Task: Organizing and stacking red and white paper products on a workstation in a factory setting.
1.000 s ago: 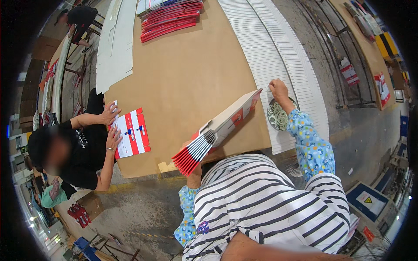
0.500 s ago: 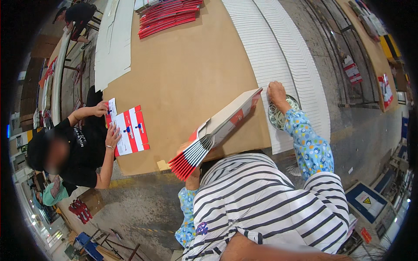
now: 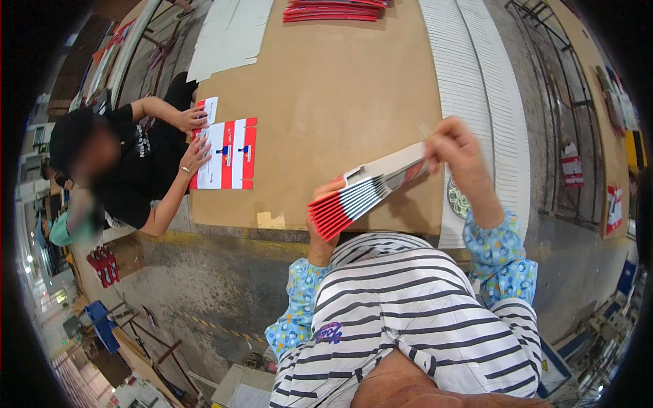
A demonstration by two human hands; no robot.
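My left hand (image 3: 318, 231) grips a bundle of flat folded cartons (image 3: 357, 197) at its near-left end. The bundle is held tilted over the table's front edge, its red and white folded ends fanned toward me. Fingers pinched, my right hand (image 3: 457, 153) is at the bundle's far-right end. A pale, blurred loop, which looks like a rubber band (image 3: 426, 130), shows at its fingertips. Below that hand, a round dish of pale rubber bands (image 3: 458, 199) is partly hidden by my wrist.
Brown board covers the table (image 3: 340, 88). White slatted sheets (image 3: 469, 95) run along its right side. Red folded cartons (image 3: 333, 10) are stacked at the far end. At left, a co-worker's hands (image 3: 195, 153) rest on a flat red-and-white carton (image 3: 235, 173).
My right hand has left the rubber band dish and come to the bundle's far end, with a pale loop at its fingers. The view has shifted, so the table scene sits farther right.
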